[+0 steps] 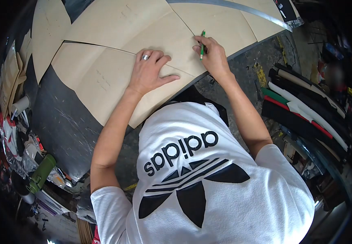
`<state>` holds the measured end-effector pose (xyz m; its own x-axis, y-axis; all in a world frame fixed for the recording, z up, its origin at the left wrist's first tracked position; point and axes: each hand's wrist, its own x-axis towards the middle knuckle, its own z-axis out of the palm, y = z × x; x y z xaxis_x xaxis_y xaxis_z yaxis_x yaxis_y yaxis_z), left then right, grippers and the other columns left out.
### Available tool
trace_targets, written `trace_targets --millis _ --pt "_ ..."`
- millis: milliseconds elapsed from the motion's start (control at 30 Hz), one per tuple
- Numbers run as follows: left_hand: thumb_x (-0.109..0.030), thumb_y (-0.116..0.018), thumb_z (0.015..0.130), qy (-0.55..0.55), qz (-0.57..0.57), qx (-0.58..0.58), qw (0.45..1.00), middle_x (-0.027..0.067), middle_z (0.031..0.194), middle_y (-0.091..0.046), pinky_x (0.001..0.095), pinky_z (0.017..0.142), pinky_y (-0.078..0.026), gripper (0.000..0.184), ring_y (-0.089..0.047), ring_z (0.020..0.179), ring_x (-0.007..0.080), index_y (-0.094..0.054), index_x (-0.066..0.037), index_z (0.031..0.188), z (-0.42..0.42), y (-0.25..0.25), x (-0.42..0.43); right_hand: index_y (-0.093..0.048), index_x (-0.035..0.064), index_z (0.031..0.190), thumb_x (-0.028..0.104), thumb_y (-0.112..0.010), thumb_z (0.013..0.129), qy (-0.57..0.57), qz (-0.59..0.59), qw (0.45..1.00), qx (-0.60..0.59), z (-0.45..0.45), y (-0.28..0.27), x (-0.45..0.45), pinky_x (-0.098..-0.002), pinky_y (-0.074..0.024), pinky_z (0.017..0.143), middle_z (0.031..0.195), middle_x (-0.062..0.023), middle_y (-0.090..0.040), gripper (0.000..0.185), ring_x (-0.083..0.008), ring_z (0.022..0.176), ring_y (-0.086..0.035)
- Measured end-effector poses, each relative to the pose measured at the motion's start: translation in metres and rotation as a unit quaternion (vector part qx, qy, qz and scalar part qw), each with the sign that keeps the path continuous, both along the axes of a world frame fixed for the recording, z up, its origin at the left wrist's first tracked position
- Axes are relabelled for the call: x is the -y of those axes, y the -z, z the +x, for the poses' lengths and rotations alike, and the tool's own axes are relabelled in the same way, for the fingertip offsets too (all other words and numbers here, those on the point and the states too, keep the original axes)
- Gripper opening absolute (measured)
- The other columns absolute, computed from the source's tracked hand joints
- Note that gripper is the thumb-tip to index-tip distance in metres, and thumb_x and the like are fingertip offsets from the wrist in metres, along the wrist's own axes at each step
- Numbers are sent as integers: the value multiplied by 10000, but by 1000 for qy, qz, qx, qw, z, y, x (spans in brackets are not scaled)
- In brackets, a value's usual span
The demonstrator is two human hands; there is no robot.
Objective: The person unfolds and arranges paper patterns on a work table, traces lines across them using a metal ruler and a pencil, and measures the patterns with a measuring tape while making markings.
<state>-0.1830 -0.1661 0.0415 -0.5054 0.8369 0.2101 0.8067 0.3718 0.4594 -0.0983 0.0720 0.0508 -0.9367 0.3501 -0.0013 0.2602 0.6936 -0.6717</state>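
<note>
My left hand (151, 70) rests on a sheet of tan pattern paper (98, 69), thumb stretched out and fingers spread and slightly bent. A silver ring (145, 57) sits on one of its fingers. In my right hand (214, 59) is a slim green pencil or pen (202, 51), held nearly upright over the paper close to the near edge of the table. Its exact kind is too small to tell. Another tan sheet (135, 24) lies beyond, its edges meeting the near one along thin dark lines.
A long grey metal strip or ruler (241, 7) curves across the far sheets. Dark tabletop (62, 114) shows at the left. Rolls of coloured material (306, 110) are stacked at the right. A green bottle (42, 173) and plastic-wrapped items stand at the lower left.
</note>
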Motion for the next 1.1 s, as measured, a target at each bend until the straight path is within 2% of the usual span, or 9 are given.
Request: trace_targets --millis 67,267,433,567,667,733,767,867,1100 --pt "-620 -782 755 10 -6 2 1000 82 1086 -594 508 1039 -379 612 -551 1097 310 -679 -109 1076 3 1 -4 -712 58 1197 152 -752 902 3 7 1000 -3 0 4 0 -379 -518 703 954 -164 -677 313 -274 741 -649" --pt "-692 -729 755 47 -67 10 997 77 1019 -583 486 1058 -372 663 -555 1071 301 -673 -104 1057 6 -4 -3 -711 64 1209 152 -748 909 12 0 1000 -23 5 4 2 -366 -513 696 945 -153 -672 315 -253 731 -639" --pt "-678 -755 740 62 -51 1 997 71 1045 -582 504 1033 -369 641 -547 1081 294 -678 -124 1052 8 4 0 -711 65 1215 153 -745 917 22 -7 1000 -19 16 2 5 -360 -509 696 944 -143 -668 313 -241 728 -630" --pt "-679 -729 786 -24 -41 -46 998 103 1178 -587 528 1114 -327 697 -513 1219 325 -669 -127 1208 -8 3 7 -708 66 1221 156 -743 923 26 -14 999 -25 18 4 7 -348 -504 693 929 -136 -655 313 -223 721 -616" --pt "-686 -679 845 -221 -103 -136 960 144 1421 -524 555 1203 -234 797 -392 1419 365 -578 -144 1420 -24 4 18 -705 68 1226 153 -741 928 33 -21 999 -21 22 1 11 -339 -499 687 914 -132 -643 312 -211 715 -607" --pt "-690 -663 858 -210 -102 -107 967 148 1477 -481 561 1215 -208 816 -346 1454 371 -542 -151 1458 -31 8 28 -702 70 1230 146 -737 931 39 -23 999 -14 22 -5 13 -329 -495 678 899 -126 -630 311 -202 709 -597" --pt "-693 -646 871 -197 -100 -75 973 152 1533 -438 568 1227 -181 835 -301 1490 378 -506 -157 1496 -35 10 32 -702 70 1230 146 -737 931 39 -23 999 -17 23 -8 16 -329 -495 678 899 -126 -630 311 -202 709 -597" --pt "-700 -625 885 -184 -98 -40 977 152 1601 -383 575 1238 -156 858 -248 1530 383 -466 -165 1538 -38 16 39 -700 65 1211 106 -698 933 60 -56 997 4 29 -14 25 -416 -525 746 982 -190 -665 281 -350 810 -664" --pt "-702 -618 887 -205 -116 -36 971 136 1624 -361 578 1240 -150 866 -231 1540 380 -447 -176 1553 -34 12 40 -702 69 1217 109 -701 929 30 -62 998 11 24 -17 16 -408 -533 753 995 -179 -675 290 -343 816 -672"
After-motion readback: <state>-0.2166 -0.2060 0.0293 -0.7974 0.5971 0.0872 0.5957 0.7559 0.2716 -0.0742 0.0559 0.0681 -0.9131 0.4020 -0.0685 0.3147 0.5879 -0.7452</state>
